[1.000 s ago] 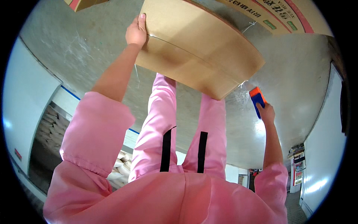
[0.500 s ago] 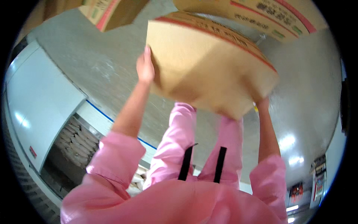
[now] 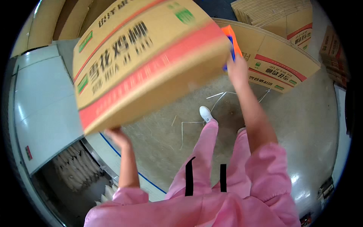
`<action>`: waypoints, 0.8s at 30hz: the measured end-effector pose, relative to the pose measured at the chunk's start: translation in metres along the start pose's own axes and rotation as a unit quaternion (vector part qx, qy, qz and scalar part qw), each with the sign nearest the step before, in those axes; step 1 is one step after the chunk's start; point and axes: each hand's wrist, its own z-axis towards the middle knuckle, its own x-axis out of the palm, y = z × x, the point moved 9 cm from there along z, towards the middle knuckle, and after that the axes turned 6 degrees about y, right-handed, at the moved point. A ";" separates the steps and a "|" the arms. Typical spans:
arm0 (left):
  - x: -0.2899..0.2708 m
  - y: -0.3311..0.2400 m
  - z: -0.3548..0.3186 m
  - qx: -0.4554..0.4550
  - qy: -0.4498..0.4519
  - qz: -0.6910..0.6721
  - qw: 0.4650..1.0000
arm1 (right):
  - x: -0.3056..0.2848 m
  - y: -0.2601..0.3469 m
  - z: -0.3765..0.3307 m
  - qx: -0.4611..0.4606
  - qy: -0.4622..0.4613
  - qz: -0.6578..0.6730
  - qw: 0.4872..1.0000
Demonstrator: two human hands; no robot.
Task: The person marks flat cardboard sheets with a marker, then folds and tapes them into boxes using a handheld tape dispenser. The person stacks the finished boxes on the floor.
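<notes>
A large cardboard box (image 3: 151, 64) with red stripes, dark print and green marks is held up in front of me, tilted and blurred by motion. My left hand (image 3: 118, 137) grips it from below at its near left corner; the box hides part of those fingers. At the box's right end is my right hand (image 3: 237, 70), closed around an orange and blue hand tool (image 3: 235, 43) whose kind I cannot make out. That hand lies against the box end, though the exact contact is hidden.
Another printed carton (image 3: 280, 56) stands beyond my right hand, with stacked flat cardboard (image 3: 272, 13) behind it. More cardboard (image 3: 47, 22) stands far left. A white cabinet (image 3: 41, 102) lines the left side, above packed pale bags (image 3: 77, 166). Thin white strips (image 3: 182, 130) lie on the floor.
The box has moved up and left and turned, so its printed side now faces me. My left hand has gone from its left side to its lower corner; my right hand has risen.
</notes>
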 end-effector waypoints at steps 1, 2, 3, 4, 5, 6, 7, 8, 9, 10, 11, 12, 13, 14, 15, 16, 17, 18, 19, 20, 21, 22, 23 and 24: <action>0.054 0.009 0.019 -0.002 0.010 -0.003 1.000 | -0.003 0.004 0.029 0.010 -0.020 -0.028 0.999; 0.113 0.013 0.031 0.001 0.015 -0.004 1.000 | -0.007 0.006 0.045 0.016 -0.035 -0.052 0.998; 0.142 0.036 0.052 -0.058 0.031 0.073 0.995 | -0.006 -0.003 0.048 0.013 -0.025 -0.008 1.000; 0.177 0.069 0.072 -0.132 0.056 -0.005 0.990 | 0.001 -0.028 0.050 0.009 -0.011 0.033 0.999; 0.151 0.110 0.115 -0.100 0.089 0.059 0.989 | 0.031 -0.024 0.037 -0.011 0.028 0.080 0.996; 0.201 0.129 0.102 -0.181 0.071 -0.026 0.981 | 0.035 -0.048 0.025 -0.009 0.041 0.095 0.995; 0.218 0.117 0.098 -0.161 -0.023 -0.036 0.986 | 0.032 -0.058 -0.011 -0.016 0.048 0.095 0.994; 0.234 0.113 0.095 -0.181 -0.094 -0.098 0.974 | 0.039 -0.087 -0.043 0.081 0.131 0.152 0.976; 0.261 0.114 0.091 -0.204 -0.157 -0.162 0.953 | 0.034 -0.132 -0.070 0.111 0.136 0.106 0.979; 0.282 0.122 0.085 -0.226 -0.220 -0.222 0.923 | 0.029 -0.185 -0.100 0.140 0.095 0.077 0.983; 0.292 0.136 0.093 -0.241 -0.219 -0.236 0.915 | 0.021 -0.223 -0.133 0.179 0.058 -0.030 0.982; 0.312 0.143 0.092 -0.250 -0.173 -0.255 0.918 | 0.009 -0.219 -0.159 0.216 0.088 -0.050 0.971; 0.353 0.147 0.071 -0.278 -0.147 -0.240 0.919 | -0.003 -0.240 -0.183 0.265 0.079 0.009 0.961; 0.393 0.149 0.050 -0.303 -0.121 -0.221 0.919 | -0.013 -0.262 -0.208 0.314 0.072 0.068 0.944; 0.422 0.184 0.058 -0.303 0.062 -0.206 0.928 | -0.015 -0.260 -0.222 0.304 0.079 0.096 0.944; 0.490 0.182 0.022 -0.282 0.218 -0.140 0.924 | -0.030 -0.267 -0.228 0.303 0.064 0.111 0.944; 0.529 0.187 -0.005 -0.322 0.283 -0.071 0.901 | -0.038 -0.264 -0.222 0.292 0.061 0.135 0.945; 0.569 0.182 -0.036 -0.353 0.264 -0.052 0.896 | -0.050 -0.263 -0.213 0.286 0.059 0.157 0.944; 0.613 0.172 -0.067 -0.383 0.249 -0.036 0.889 | -0.065 -0.263 -0.197 0.278 0.053 0.178 0.942; 0.653 0.166 -0.082 -0.381 0.245 -0.056 0.890 | -0.082 -0.258 -0.177 0.264 0.055 0.188 0.944; 0.683 0.166 -0.085 -0.376 0.235 -0.074 0.893 | -0.095 -0.251 -0.155 0.248 0.063 0.201 0.946; 0.698 0.172 -0.075 -0.355 0.191 -0.053 0.914 | -0.109 -0.238 -0.129 0.228 0.080 0.200 0.949; 0.709 0.178 -0.058 -0.332 0.142 -0.029 0.932 | -0.118 -0.225 -0.104 0.208 0.100 0.201 0.952; 0.718 0.183 -0.061 -0.318 0.126 -0.019 0.940 | -0.135 -0.226 -0.084 0.191 0.089 0.151 0.966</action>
